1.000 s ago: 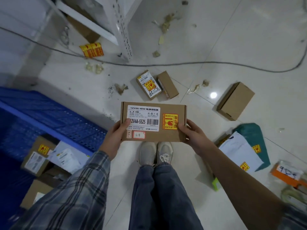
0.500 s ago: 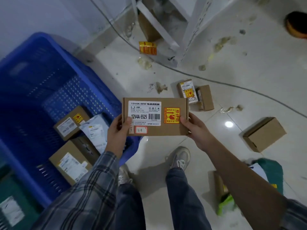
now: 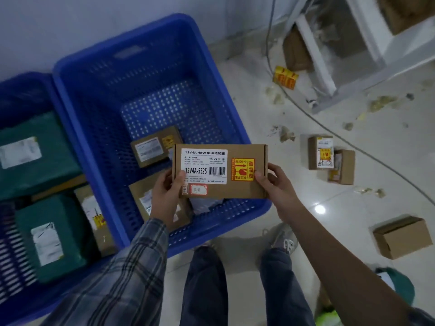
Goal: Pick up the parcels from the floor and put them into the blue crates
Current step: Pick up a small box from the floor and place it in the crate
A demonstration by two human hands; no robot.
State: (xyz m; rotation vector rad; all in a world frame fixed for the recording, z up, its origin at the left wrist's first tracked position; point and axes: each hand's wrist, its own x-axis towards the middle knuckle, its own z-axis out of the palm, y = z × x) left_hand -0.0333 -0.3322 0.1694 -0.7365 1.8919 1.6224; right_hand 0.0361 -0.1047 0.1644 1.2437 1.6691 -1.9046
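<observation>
I hold a flat brown cardboard parcel with a white label and a yellow-red fragile sticker. My left hand grips its left end and my right hand grips its right end. The parcel hovers above the near right corner of a blue crate. Inside that crate lie brown boxes and a white bag. A second blue crate at the left holds green mailers and a brown box.
On the tiled floor lie two small labelled boxes, a plain brown box and a green mailer at the right. A cable crosses the floor. A white metal rack stands at the back right, with paper scraps around it.
The view has swung left, so the blue crates now fill the left side. The parcel, still in both hands, has gone from over the floor to over the crate's near corner.
</observation>
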